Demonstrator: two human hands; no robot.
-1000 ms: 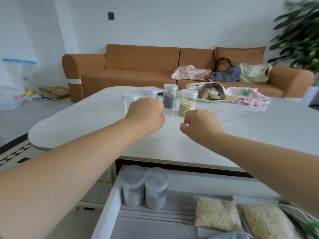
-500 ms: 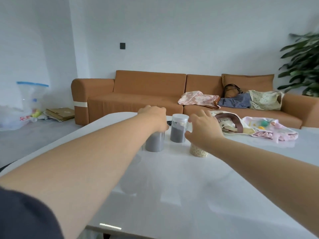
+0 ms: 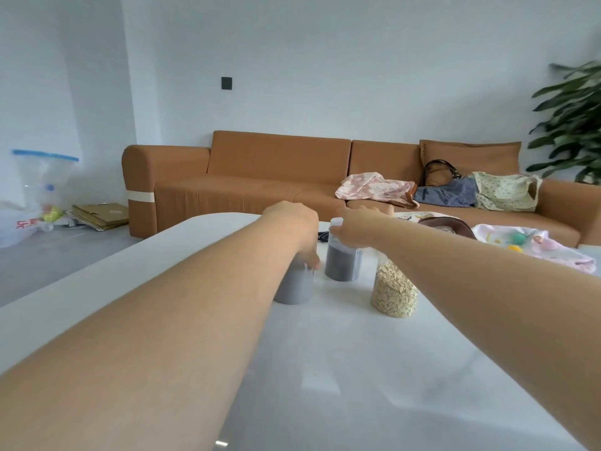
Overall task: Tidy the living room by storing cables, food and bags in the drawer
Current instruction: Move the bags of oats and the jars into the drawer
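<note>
On table (image 3: pixel 325 369), left grip (image 3: pixel 292 219) holds jar (image 3: pixel 292 288).

On my feed both arms are bare all the way from the frame's edge to the wrists. The left forearm (image 3: pixel 162 336) fills the near corner, broad and smooth, tapering to the left hand (image 3: pixel 292 222), where I can make out the back and a thumb (image 3: pixel 313 263) tip. The right forearm (image 3: pixel 487 304) looks slimmer, and the fingers of the right hand (image 3: pixel 361 222) are blurred.
</note>
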